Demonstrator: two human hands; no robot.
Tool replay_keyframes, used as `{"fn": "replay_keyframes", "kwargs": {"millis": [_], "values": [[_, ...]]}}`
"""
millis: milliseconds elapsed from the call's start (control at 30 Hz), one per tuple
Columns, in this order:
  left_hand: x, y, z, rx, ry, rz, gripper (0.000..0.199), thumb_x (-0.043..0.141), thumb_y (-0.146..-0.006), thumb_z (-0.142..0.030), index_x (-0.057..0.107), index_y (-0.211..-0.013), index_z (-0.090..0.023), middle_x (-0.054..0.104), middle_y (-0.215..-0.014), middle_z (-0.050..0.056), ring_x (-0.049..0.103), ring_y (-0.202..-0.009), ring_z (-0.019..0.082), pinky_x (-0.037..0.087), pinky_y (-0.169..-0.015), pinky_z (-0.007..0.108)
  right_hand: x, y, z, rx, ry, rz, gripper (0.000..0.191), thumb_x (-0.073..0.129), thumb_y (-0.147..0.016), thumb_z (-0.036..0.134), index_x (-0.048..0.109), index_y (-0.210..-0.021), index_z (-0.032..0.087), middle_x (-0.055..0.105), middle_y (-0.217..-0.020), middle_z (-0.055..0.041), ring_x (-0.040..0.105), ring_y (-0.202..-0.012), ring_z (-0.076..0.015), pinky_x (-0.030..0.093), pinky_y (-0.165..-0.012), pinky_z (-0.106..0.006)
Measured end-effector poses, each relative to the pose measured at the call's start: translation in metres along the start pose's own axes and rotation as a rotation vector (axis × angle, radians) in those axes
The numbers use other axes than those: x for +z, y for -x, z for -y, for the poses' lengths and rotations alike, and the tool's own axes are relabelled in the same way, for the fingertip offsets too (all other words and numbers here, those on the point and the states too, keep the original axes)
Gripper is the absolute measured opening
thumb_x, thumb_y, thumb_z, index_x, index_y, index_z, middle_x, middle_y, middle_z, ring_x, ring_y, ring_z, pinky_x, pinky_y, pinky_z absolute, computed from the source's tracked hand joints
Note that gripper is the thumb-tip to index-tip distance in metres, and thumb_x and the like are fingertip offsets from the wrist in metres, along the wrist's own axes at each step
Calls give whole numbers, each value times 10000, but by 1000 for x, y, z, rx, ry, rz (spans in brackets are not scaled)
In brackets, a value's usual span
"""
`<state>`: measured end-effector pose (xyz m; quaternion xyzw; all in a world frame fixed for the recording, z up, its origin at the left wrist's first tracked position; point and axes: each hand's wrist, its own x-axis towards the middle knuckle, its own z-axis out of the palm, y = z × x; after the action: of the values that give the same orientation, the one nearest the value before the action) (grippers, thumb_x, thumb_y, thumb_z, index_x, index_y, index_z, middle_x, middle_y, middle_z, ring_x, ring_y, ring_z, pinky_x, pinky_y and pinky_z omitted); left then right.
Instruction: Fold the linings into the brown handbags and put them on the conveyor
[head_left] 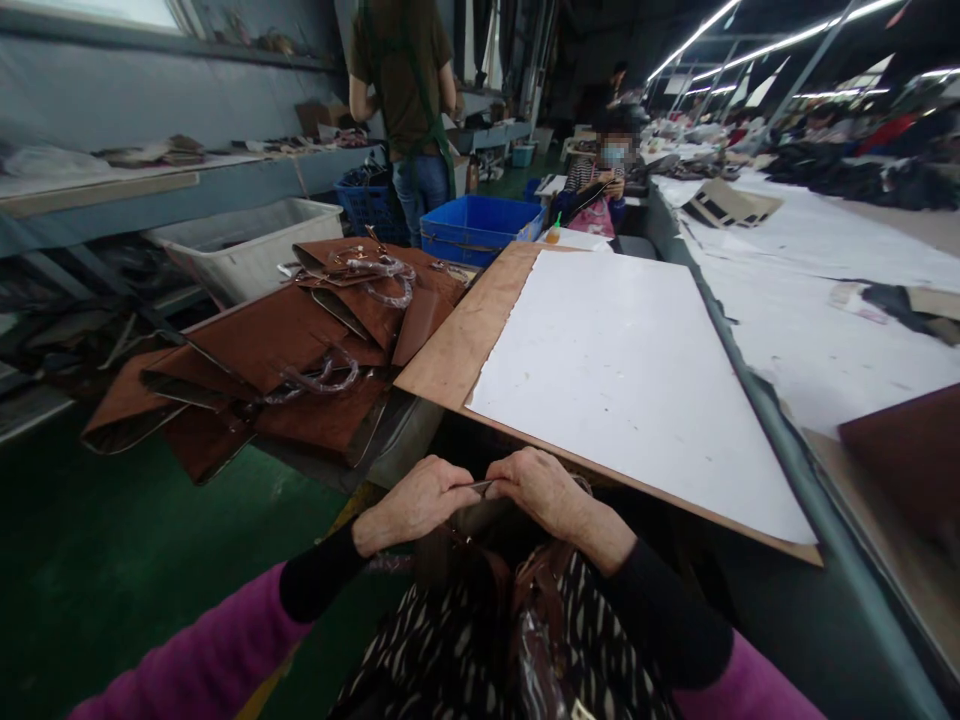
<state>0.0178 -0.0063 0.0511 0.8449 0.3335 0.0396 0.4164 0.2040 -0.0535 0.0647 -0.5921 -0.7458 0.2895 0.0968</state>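
Note:
My left hand [422, 502] and my right hand [546, 492] are close together at the front edge of the board. Both pinch the thin edge of a brown bag [431, 556], which hangs down into my lap. Brown straps [546, 585] and a plastic-wrapped part [538, 655] lie over my patterned clothing. Much of the bag is dark or hidden beneath my hands. To the left, a pile of brown bags [277, 335] has handles wrapped in clear plastic [322, 376].
White sheet [622, 360] on a brown board [442, 365] ahead. Behind are a blue bin [480, 228], a white bin [255, 240], a standing person [405, 90] and a seated person [592, 185]. A long worktable [832, 310] runs along the right.

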Motion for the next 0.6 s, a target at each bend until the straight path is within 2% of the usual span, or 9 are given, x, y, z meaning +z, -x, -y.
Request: {"fn": "replay_keyframes", "kwargs": {"millis": [100, 233, 300, 367, 433, 500, 533, 600], "values": [[-1, 2, -1, -5, 6, 17, 300, 439, -813, -298, 464, -567, -128, 364, -514, -49, 350, -518, 77, 213, -485, 198, -11, 10, -22, 103, -90, -16, 134, 519, -734, 204, 627, -658, 185, 546, -596, 9, 474, -616, -127, 316, -609, -243], [-6, 4, -1, -22, 28, 47, 314, 421, -818, -319, 454, -569, -131, 379, -534, -43, 366, -534, 84, 225, -483, 193, -17, 29, -52, 247, -182, -57, 207, 484, -763, 254, 584, -606, 163, 492, -521, 13, 458, -539, -121, 350, -541, -242], [-8, 4, 1, -58, 23, 78, 302, 452, -797, -331, 486, -576, -127, 399, -534, -41, 372, -535, 90, 227, -475, 196, -14, 38, -57, 300, -261, -49, 258, 436, -804, 316, 593, -674, 158, 533, -556, 3, 497, -543, -122, 392, -513, -229], [-11, 6, 7, -103, 50, 113, 283, 502, -763, -343, 528, -590, -121, 440, -542, -37, 391, -539, 98, 242, -474, 196, -10, 47, -54, 339, -473, -93, 299, 411, -823, 380, 608, -779, 160, 602, -657, -22, 561, -629, -139, 447, -534, -228], [-14, 8, 18, -140, 174, 131, 278, 531, -746, -366, 568, -628, -117, 504, -580, -28, 435, -561, 110, 287, -492, 190, -6, 56, -50, 358, -795, -239, 312, 461, -798, 429, 612, -881, 169, 646, -780, -48, 598, -725, -157, 479, -574, -239], [-16, 12, 34, -220, 390, 121, 302, 552, -734, -406, 603, -699, -111, 573, -639, -7, 495, -590, 131, 349, -527, 196, -2, 66, -48, 364, -1043, -452, 329, 569, -726, 438, 618, -906, 167, 662, -815, -62, 607, -693, -148, 472, -554, -228], [-17, 16, 44, -281, 511, 107, 326, 570, -720, -427, 615, -743, -105, 604, -672, 11, 525, -601, 145, 378, -545, 207, 0, 72, -48, 365, -1085, -544, 333, 612, -689, 431, 624, -882, 160, 665, -787, -61, 597, -627, -131, 451, -519, -214], [-18, 23, 62, -417, 716, 61, 389, 632, -667, -455, 627, -805, -92, 646, -716, 50, 568, -603, 169, 421, -561, 235, 5, 84, -51, 389, -1082, -647, 311, 662, -638, 411, 634, -788, 140, 658, -679, -48, 535, -484, -93, 384, -438, -196]]}}
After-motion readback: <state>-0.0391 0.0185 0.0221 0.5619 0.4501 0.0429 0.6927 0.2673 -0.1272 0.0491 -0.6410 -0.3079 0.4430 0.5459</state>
